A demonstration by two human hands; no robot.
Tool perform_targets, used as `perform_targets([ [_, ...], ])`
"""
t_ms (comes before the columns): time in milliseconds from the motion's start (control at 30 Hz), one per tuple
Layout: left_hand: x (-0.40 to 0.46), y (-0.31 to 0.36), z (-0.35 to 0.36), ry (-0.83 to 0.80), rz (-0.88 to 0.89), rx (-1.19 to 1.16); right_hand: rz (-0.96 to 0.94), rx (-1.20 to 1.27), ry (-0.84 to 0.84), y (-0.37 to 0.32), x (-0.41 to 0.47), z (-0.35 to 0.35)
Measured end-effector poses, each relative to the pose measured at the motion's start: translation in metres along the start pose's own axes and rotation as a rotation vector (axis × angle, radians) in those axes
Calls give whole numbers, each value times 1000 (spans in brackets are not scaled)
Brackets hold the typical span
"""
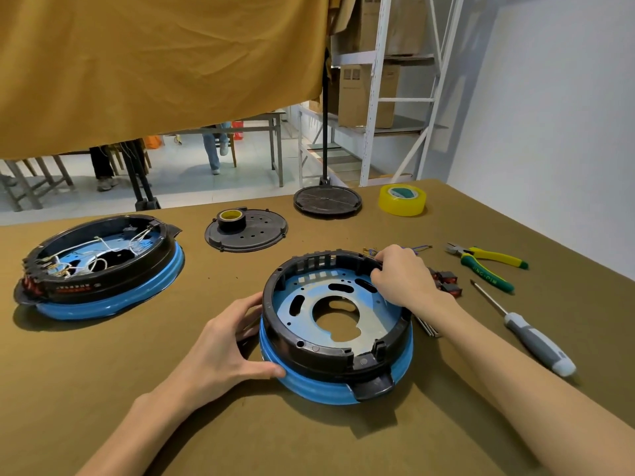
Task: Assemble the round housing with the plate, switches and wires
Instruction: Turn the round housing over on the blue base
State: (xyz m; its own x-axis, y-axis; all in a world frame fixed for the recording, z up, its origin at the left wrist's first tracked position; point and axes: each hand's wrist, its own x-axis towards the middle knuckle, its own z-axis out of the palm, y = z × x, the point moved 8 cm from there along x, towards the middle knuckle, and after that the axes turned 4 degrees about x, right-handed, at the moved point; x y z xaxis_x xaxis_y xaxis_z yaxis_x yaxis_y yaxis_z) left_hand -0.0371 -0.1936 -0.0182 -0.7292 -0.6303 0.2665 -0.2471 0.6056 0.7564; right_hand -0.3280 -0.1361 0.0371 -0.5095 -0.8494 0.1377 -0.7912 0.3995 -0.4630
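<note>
Both hands are set on the round housing [335, 324], which sits near the middle of the olive cloth-covered table [103, 372]. The left hand [228, 348] is curled against the near-left side, thumb on the glossy blue base ring and fingers at the black plastic wall, steadying it. The right hand [403, 278] is curled over the far-right rim, its fingertips hooked inside the wall; whether anything small is pinched there cannot be told.

Inside the housing, the metal plate [309, 302] is seen lying flat, pale and matte, pierced with oblong slots, small holes and a large irregular central opening. No switches or wires are yet fitted, so the step in hand is judged to be seating or aligning the plate within the ribbed black ring. The next move would likely call for fixing the plate and then fetching the red-and-black switches [446, 281], which lie just right of the housing behind the right wrist, with loose wires [417, 249] beyond.

Further right, yellow-handled cutting pliers [488, 262] and a grey-handled screwdriver [529, 333] are laid out. At the far left a finished housing [99, 266] with white wiring serves as a reference; a black perforated cover [247, 230] carrying a roll of black tape lies beyond.
</note>
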Motion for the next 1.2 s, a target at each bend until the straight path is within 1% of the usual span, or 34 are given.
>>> perform_targets([
  [267, 3, 5, -1, 41, 6, 33, -69, 7, -62, -8, 18, 1],
  [400, 4, 21, -2, 100, 104, 318, -141, 50, -165, -14, 21, 1],
  [467, 5, 34, 0, 105, 214, 464, -163, 96, -207, -18, 20, -1],
  [533, 5, 44, 7, 79, 307, 532, -161, 120, -209, -20, 16, -4],
  [600, 5, 48, 9, 57, 332, 546, -110, 37, -173, -11, 11, -8],
  [667, 9, 52, 6, 53, 336, 507, -40, -39, -159, 2, 5, -8],
  [700, 12, 56, 4, 55, 334, 469, -27, -60, -163, 6, 2, -8],
  [767, 22, 68, 3, 49, 338, 413, -68, -96, -170, 6, -1, -5],
  [833, 32, 81, 10, 0, 340, 397, -155, -109, -180, 0, 1, -4],
  [900, 38, 92, 26, -100, 346, 438, -233, -75, -225, -7, 8, -2],
  [967, 39, 97, 45, -204, 350, 505, -296, -6, -281, -13, 15, -1],
  [1033, 41, 100, 55, -256, 336, 547, -330, 84, -323, -20, 21, 0],
  [1133, 52, 103, 55, -295, 266, 517, -278, 230, -329, -26, 31, 2],
  [1200, 60, 102, 56, -340, 199, 437, -220, 256, -269, -21, 32, 1],
])
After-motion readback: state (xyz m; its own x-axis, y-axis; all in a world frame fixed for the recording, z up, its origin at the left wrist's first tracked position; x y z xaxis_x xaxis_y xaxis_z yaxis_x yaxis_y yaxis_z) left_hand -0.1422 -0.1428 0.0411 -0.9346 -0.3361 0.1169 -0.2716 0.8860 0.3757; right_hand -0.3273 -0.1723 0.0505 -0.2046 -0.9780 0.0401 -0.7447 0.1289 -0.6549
